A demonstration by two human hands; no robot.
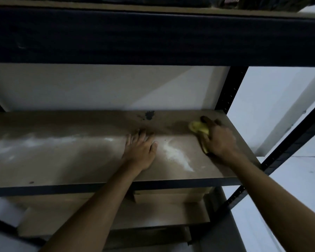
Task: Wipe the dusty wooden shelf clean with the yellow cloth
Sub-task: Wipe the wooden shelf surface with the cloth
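The yellow cloth [198, 127] is held bunched in the grip of the right hand [219, 140], pressed on the wooden shelf [62, 160] near its back right corner. The left hand [141, 151] is laid flat, fingers spread, holding nothing, beside white dust streaks [178, 156].

Wooden shelf [62, 160], white dust streaks [178, 155], dark stain [149, 115], yellow cloth [198, 126], flat left hand [142, 151]

No legible txt, labels or nos. anywhere on shelf [62, 160].
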